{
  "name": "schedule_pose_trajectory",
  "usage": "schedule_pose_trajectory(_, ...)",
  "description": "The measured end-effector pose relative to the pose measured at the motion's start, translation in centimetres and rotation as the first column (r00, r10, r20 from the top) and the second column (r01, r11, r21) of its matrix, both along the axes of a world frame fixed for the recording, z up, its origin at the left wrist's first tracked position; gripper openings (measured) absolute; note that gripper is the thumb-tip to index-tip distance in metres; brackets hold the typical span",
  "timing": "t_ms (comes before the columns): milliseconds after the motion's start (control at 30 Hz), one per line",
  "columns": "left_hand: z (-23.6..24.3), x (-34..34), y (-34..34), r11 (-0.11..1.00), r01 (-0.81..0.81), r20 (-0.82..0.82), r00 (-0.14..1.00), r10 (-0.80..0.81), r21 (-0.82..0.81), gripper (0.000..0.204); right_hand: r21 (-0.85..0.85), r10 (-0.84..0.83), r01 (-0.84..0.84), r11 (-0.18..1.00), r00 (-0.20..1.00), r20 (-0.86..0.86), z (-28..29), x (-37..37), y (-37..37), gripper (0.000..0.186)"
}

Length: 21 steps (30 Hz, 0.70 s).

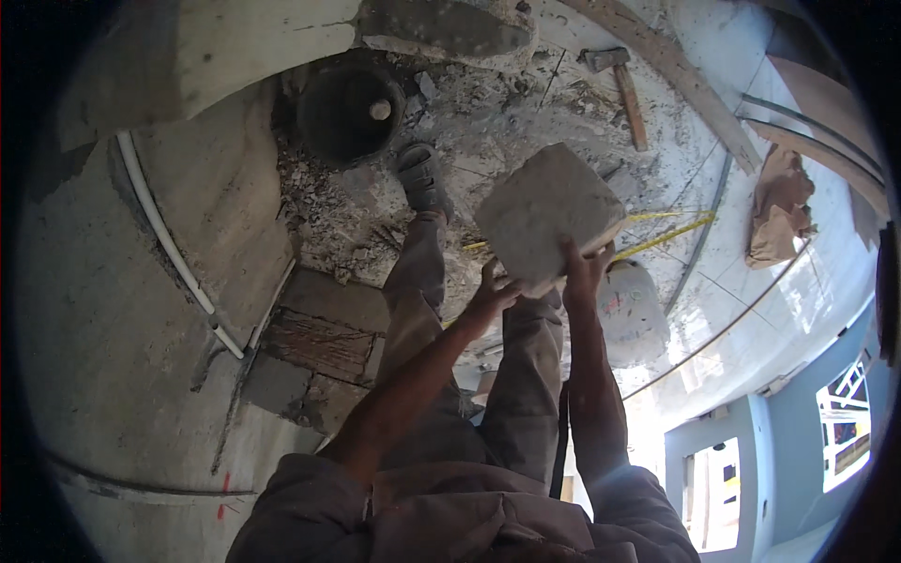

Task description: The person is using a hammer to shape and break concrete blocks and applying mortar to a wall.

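A rough stone slab (546, 214) is grasped by the fingers of the left hand (491, 300). Its near-right edge is gripped by the right hand (585, 268).

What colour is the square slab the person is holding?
The square slab is dull greyish-beige, best seen in the head view.

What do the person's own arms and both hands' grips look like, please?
The left grip and right grip are bare hands, ungloved. Both forearms are uncovered, with nothing visible worn at the wrists. Dark greyish-brown sleeves end near the elbows; whether short or rolled up is unclear.
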<state>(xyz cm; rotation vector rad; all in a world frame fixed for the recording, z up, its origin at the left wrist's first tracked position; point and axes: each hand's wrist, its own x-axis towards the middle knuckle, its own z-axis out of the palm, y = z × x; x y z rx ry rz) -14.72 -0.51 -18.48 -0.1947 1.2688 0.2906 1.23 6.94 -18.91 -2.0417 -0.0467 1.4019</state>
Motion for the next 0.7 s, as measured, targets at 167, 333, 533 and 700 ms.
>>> schedule_pose_trajectory(167, -0.6, -4.9, 1.2, 0.996, 0.054, -0.071, 0.996, -0.049, 0.073, 0.064, 0.0, 0.584, -0.603, 0.798, 0.772, 0.25, 8.3, 3.0, 2.7, 0.099)
schedule_pose_trajectory(333, 0.1, -2.0, 8.4, 0.962, -0.078, 0.0, 0.997, 0.081, 0.263, 0.06, -0.089, 0.814, -0.898, 0.431, 0.345, 0.468, 15.6, 3.0, 6.9, 0.097)
schedule_pose_trajectory(533, 4.1, 1.9, 13.0, 0.845, -0.468, 0.203, 0.881, 0.426, 0.257, 0.064, -0.069, 0.704, -0.995, 0.078, 0.006, 0.71, 20.4, 1.3, 13.2, 0.088)
schedule_pose_trajectory(700, 7.6, 1.7, 18.0, 0.713, -0.604, 0.301, 0.797, 0.525, 0.356, 0.057, -0.154, 0.617, -0.985, -0.079, -0.17, 0.768, 25.0, -0.6, 19.4, 0.086)
